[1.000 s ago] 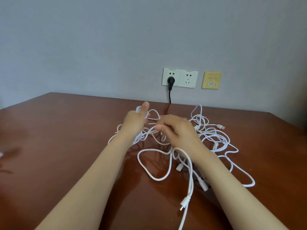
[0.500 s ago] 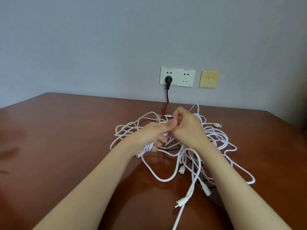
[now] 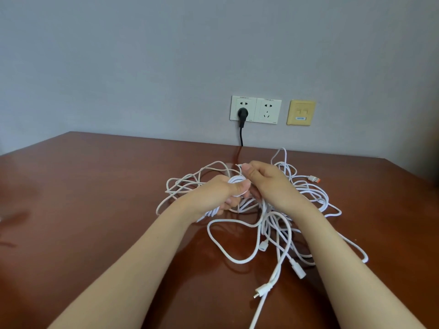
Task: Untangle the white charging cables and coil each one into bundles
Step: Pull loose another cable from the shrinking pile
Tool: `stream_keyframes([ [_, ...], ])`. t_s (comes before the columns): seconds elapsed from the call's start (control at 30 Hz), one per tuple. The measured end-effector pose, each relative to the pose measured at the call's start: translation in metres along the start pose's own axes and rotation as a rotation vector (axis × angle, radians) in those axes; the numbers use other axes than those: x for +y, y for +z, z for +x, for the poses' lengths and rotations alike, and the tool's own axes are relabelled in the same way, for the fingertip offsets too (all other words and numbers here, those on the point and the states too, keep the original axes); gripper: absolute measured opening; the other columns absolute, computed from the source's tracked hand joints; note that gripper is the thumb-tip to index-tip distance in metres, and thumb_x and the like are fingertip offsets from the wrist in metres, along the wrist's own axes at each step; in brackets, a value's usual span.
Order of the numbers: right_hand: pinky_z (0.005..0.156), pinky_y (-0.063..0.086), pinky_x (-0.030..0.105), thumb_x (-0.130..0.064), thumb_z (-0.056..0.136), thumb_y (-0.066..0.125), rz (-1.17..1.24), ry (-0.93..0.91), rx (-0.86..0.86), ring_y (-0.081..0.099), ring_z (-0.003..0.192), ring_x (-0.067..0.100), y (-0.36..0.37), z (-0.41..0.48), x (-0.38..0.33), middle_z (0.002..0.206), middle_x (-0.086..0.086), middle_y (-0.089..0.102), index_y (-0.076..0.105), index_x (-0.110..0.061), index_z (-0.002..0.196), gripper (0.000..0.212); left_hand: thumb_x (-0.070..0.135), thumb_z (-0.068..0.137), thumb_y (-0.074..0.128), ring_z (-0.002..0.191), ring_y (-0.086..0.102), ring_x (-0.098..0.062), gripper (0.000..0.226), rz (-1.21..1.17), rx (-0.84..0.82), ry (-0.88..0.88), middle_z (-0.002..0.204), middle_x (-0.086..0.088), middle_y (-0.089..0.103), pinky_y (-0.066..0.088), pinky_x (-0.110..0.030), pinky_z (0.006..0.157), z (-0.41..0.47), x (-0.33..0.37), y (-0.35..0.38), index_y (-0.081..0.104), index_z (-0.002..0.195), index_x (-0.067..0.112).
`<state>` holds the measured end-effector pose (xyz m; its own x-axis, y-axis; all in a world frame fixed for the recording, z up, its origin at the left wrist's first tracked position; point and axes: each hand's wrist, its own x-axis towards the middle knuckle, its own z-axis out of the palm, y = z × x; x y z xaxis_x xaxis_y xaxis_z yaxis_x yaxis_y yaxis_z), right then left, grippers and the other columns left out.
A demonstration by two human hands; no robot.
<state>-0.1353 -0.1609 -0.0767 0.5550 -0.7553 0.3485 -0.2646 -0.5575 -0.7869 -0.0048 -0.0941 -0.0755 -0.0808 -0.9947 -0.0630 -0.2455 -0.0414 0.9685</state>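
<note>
A tangle of white charging cables (image 3: 278, 224) lies on the brown table (image 3: 95, 210), spreading under and around both hands. My left hand (image 3: 223, 193) grips a small coil of white cable (image 3: 237, 184), thumb pressed over its loops. My right hand (image 3: 266, 181) sits right beside it and pinches a white cable end at the coil's top. Loose connectors hang near the front: one white plug (image 3: 263, 289) and another (image 3: 298, 271). A plug with an orange tip (image 3: 314, 179) lies at the far right of the pile.
Grey wall behind the table carries two white sockets (image 3: 255, 110), one with a black plug and cord (image 3: 242, 115) dropping behind the table, and a yellow wall plate (image 3: 300, 112). The table's right edge (image 3: 418, 172) runs diagonally.
Both hands came together above the pile. The left hand has gathered cable into a small coil, and the right hand has moved up against it.
</note>
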Motion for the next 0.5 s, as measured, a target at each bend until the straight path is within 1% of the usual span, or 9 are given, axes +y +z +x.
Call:
stream_keyframes([
  [0.07, 0.060, 0.038, 0.032, -0.032, 0.099, 0.039, -0.092, 0.009, 0.048, 0.042, 0.042, 0.003, 0.002, 0.000, 0.000, 0.041, -0.010, 0.048, 0.045, -0.017, 0.058, 0.044, 0.034, 0.097, 0.046, 0.034, 0.024, -0.003, 0.032, -0.045, 0.087, -0.005, 0.040, 0.010, 0.032, 0.019, -0.015, 0.037, 0.003, 0.001, 0.005, 0.052, 0.073, 0.013],
  [0.17, 0.068, 0.042, 0.037, -0.035, 0.099, 0.034, -0.133, 0.019, 0.102, 0.045, 0.047, 0.008, 0.003, -0.001, -0.002, 0.040, -0.008, 0.049, 0.044, -0.018, 0.053, 0.050, 0.029, 0.097, 0.046, 0.028, 0.024, -0.001, 0.033, -0.167, 0.236, 0.012, 0.035, 0.011, 0.031, 0.020, -0.013, 0.032, 0.009, 0.004, 0.005, 0.051, 0.070, 0.013],
  [0.23, 0.071, 0.045, 0.040, -0.038, 0.099, 0.035, -0.168, 0.013, 0.102, 0.048, 0.051, 0.012, 0.004, -0.001, -0.004, 0.042, -0.006, 0.050, 0.045, -0.016, 0.054, 0.051, 0.031, 0.098, 0.046, 0.027, 0.023, -0.002, 0.033, -0.234, 0.326, 0.028, 0.034, 0.011, 0.031, 0.020, -0.013, 0.032, 0.009, 0.006, 0.001, 0.051, 0.070, 0.013],
  [0.3, 0.070, 0.046, 0.042, -0.041, 0.096, 0.040, -0.215, 0.012, 0.089, 0.049, 0.053, 0.016, 0.005, -0.001, -0.006, 0.047, -0.002, 0.050, 0.046, -0.015, 0.057, 0.048, 0.032, 0.098, 0.045, 0.027, 0.025, -0.002, 0.033, -0.295, 0.407, 0.041, 0.032, 0.012, 0.032, 0.021, -0.014, 0.034, 0.011, 0.008, -0.004, 0.052, 0.071, 0.013],
  [0.4, 0.065, 0.044, 0.036, -0.038, 0.092, 0.051, -0.297, 0.029, 0.046, 0.047, 0.054, 0.014, 0.005, -0.002, -0.006, 0.051, -0.004, 0.048, 0.047, -0.019, 0.058, 0.039, 0.034, 0.098, 0.043, 0.026, 0.025, -0.001, 0.033, -0.446, 0.537, 0.075, 0.031, 0.011, 0.031, 0.022, -0.014, 0.032, 0.012, 0.009, -0.013, 0.052, 0.073, 0.014],
  [0.5, 0.059, 0.034, 0.030, -0.036, 0.093, 0.051, -0.423, 0.008, 0.007, 0.045, 0.055, 0.007, 0.005, -0.003, -0.006, 0.052, -0.007, 0.046, 0.046, -0.025, 0.063, 0.033, 0.034, 0.099, 0.041, 0.028, 0.023, -0.001, 0.033, -0.665, 0.612, 0.120, 0.034, 0.011, 0.028, 0.019, -0.012, 0.031, 0.008, 0.008, -0.025, 0.049, 0.073, 0.015],
])
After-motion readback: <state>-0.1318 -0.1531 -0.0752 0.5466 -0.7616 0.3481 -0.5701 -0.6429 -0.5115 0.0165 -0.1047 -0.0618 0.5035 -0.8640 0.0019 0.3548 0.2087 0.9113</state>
